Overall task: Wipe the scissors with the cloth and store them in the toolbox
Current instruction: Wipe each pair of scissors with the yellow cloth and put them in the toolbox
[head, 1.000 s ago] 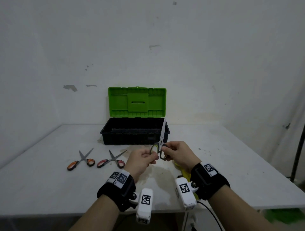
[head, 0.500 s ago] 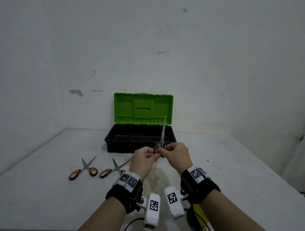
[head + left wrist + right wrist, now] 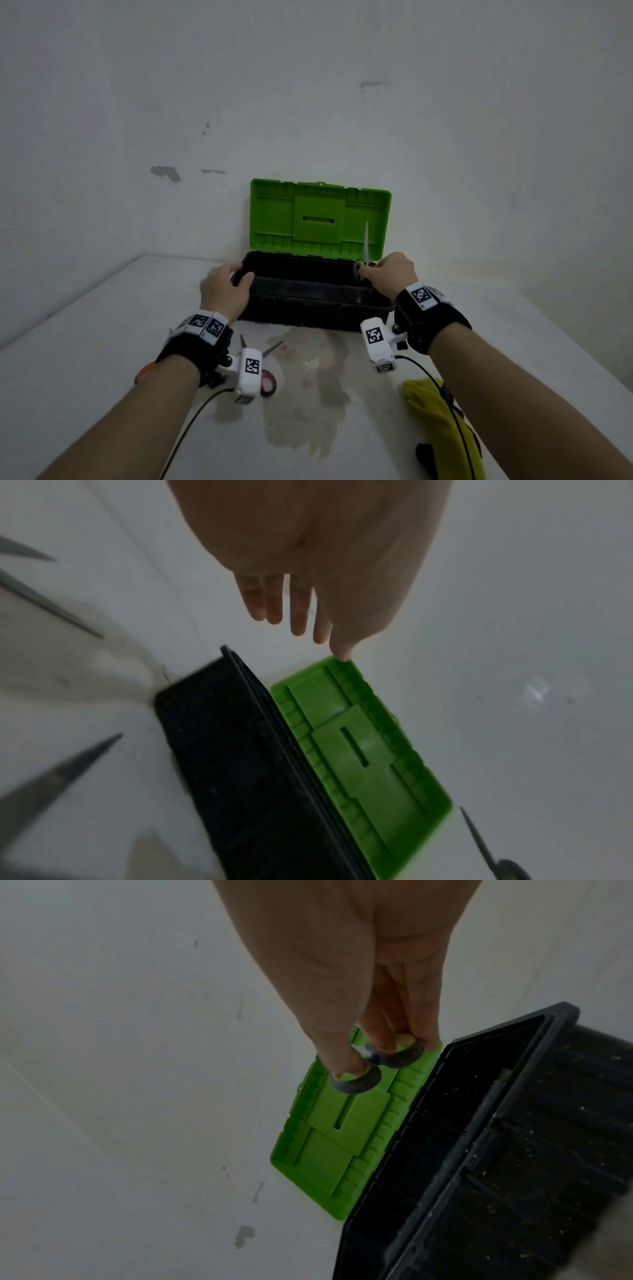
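Note:
The toolbox (image 3: pixel 308 310) is a black tub with its green lid (image 3: pixel 318 216) standing open against the wall. My right hand (image 3: pixel 387 274) pinches the grey handle loops of a pair of scissors (image 3: pixel 365 245) over the tub's right end, blade pointing up. In the right wrist view my fingers (image 3: pixel 387 1039) curl round the loops (image 3: pixel 356 1081). My left hand (image 3: pixel 236 279) is at the tub's left end with straight fingers (image 3: pixel 296 615) and holds nothing. Whether it touches the rim is unclear. The yellow cloth (image 3: pixel 435 421) lies on the table at the near right.
Two more pairs of scissors lie on the white table (image 3: pixel 85 377) under my left wrist, one with a red handle (image 3: pixel 269 382), one with an orange handle (image 3: pixel 144 371). A brown stain (image 3: pixel 308 394) marks the table in front of the toolbox. Walls close in behind and to the left.
My left hand let go of the scissors and moved to the toolbox's left end. My right hand carried the scissors forward over the tub's right end. The view moved closer.

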